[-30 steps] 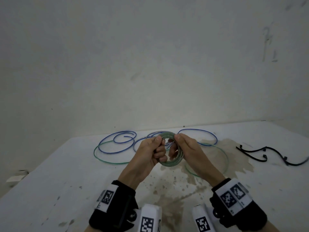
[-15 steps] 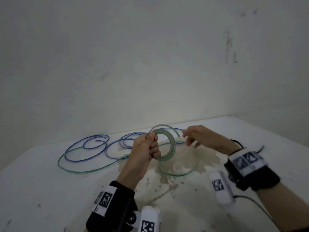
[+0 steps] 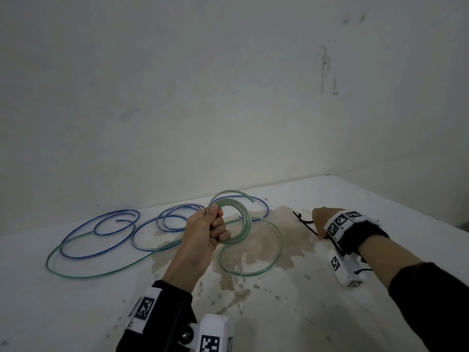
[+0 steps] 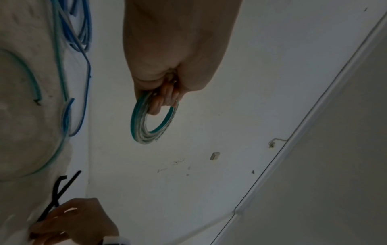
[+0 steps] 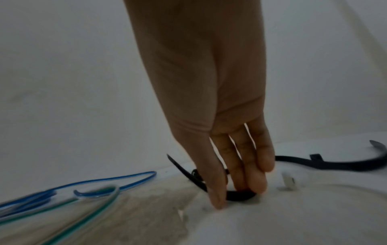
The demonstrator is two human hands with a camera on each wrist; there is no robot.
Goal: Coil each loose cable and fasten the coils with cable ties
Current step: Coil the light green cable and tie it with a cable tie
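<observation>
My left hand point(image 3: 212, 228) grips a small coil of green cable point(image 3: 239, 222) and holds it upright above the white table point(image 3: 330, 313). The left wrist view shows the fingers point(image 4: 165, 99) curled through that coil point(image 4: 142, 132). The rest of the green cable point(image 3: 253, 270) trails in loose loops on the table. My right hand point(image 3: 321, 223) is down at the black cable ties point(image 3: 303, 221) on the right. In the right wrist view its thumb and nearly straight fingers point(image 5: 256, 184) touch one black tie point(image 5: 240, 197), still on the table.
A loose blue cable point(image 3: 101, 232) lies in several loops at the back left, against the wall. Another black tie point(image 5: 335, 164) lies farther right. A brown stain point(image 3: 291, 232) covers the table's middle. The table's right edge point(image 3: 406, 199) runs close behind my right hand.
My right hand has let go of the green coil and moved right, down to the black cable ties. My left hand now holds the coil alone.
</observation>
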